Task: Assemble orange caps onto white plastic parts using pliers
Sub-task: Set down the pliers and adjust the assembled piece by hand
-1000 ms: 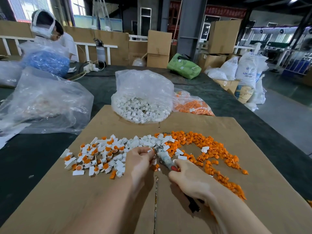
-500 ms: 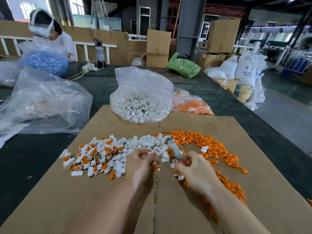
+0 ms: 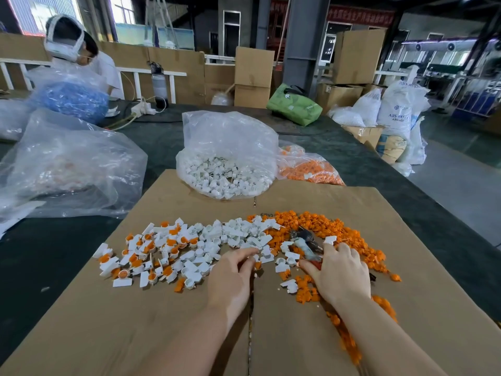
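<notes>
Loose white plastic parts (image 3: 233, 234) lie across the middle of the cardboard sheet (image 3: 162, 335). Left of them is a group of white parts with orange caps fitted (image 3: 141, 256). Loose orange caps (image 3: 339, 234) are heaped to the right. My left hand (image 3: 233, 278) reaches palm down into the white parts, fingertips on a small piece. My right hand (image 3: 341, 272) grips the pliers (image 3: 303, 244), whose taped jaws point away over the orange caps; the handles are hidden under the palm.
A clear bag of white parts (image 3: 225, 164) stands at the cardboard's far edge, a bag of orange caps (image 3: 309, 169) to its right. A big crumpled plastic bag (image 3: 67, 164) lies at the left. Another person (image 3: 73, 47) sits at the far left. Boxes and sacks stand behind.
My right hand has carried the pliers to the right and away from me, onto the orange caps. My left hand has stretched its fingers forward into the white parts.
</notes>
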Action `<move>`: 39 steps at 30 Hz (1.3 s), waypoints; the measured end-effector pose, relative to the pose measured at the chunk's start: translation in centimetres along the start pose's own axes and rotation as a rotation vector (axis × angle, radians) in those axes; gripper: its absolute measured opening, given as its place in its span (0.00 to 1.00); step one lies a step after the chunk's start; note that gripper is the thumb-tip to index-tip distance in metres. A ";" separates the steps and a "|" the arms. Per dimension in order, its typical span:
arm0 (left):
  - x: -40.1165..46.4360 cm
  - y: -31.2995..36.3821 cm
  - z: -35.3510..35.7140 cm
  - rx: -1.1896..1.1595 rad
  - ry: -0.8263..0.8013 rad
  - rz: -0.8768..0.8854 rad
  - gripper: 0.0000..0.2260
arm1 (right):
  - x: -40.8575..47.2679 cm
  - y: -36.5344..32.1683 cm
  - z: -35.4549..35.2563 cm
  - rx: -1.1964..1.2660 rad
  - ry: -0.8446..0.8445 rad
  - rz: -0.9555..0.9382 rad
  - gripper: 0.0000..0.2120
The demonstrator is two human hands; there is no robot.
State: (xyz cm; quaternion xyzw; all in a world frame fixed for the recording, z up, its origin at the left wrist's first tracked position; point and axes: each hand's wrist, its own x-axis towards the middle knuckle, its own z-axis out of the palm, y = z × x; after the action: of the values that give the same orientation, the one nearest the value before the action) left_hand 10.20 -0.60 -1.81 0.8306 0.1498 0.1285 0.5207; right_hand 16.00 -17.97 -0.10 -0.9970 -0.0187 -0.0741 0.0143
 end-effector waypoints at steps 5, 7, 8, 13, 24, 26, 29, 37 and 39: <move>0.1 0.0 -0.1 -0.084 0.026 -0.028 0.04 | -1.0 -0.9 -0.5 -0.050 0.118 -0.052 0.27; 0.1 -0.1 -0.1 -0.107 0.018 -0.017 0.06 | -1.8 -1.8 -0.2 0.194 0.323 -0.244 0.16; 0.1 -0.1 -0.1 -0.107 0.014 -0.003 0.07 | -2.3 -2.4 0.1 0.341 0.386 -0.342 0.12; 0.1 -0.1 -0.1 -0.095 0.003 0.028 0.09 | -4.2 -4.3 1.0 0.587 0.366 -0.579 0.13; -0.8 -0.2 -0.5 -0.062 -0.097 0.084 0.17 | -4.2 -5.0 1.2 0.688 0.292 -0.458 0.04; -0.8 -0.1 -0.4 -0.063 -0.082 0.091 0.15 | -4.3 -4.9 1.2 0.707 0.305 -0.450 0.03; -0.8 -0.1 -0.3 -0.079 -0.070 0.109 0.14 | -4.5 -4.7 1.1 0.724 0.338 -0.432 0.04; -1.0 -0.1 -0.3 -0.051 -0.078 0.129 0.13 | -4.6 -4.6 0.8 0.672 0.357 -0.522 0.07; -1.0 -0.1 -0.4 -0.039 -0.080 0.138 0.13 | -4.6 -4.6 0.9 0.662 0.353 -0.524 0.07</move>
State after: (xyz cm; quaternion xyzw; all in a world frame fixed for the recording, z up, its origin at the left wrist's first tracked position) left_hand 9.13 -0.63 -1.82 0.8331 0.0688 0.1335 0.5324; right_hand 11.44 -13.52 -1.50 -0.8724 -0.2905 -0.2338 0.3159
